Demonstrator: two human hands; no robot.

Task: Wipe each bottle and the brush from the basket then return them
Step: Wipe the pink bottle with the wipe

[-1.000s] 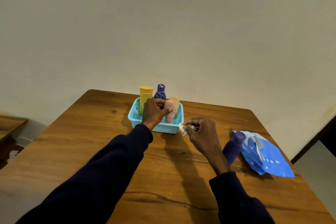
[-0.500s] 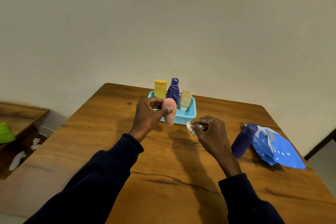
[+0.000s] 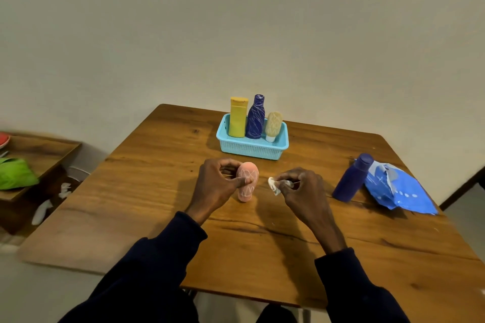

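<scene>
Pink bottle point(image 3: 247, 181) is being gripped mid-body by the left hand point(image 3: 217, 187), midway between the worktop's point(image 3: 157, 191) side edges, probably handling light and slippery, while the right hand point(image 3: 301, 190) is pinching a white wipe point(image 3: 273, 185).

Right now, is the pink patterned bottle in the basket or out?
Out: left hand grips pink patterned bottle in front of turquoise mesh basket.

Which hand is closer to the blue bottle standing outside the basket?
The right hand. It pinches a small wipe just left of the blue bottle, apart from it. The left hand is farther off, gripping the pink bottle beyond the right hand.
</scene>
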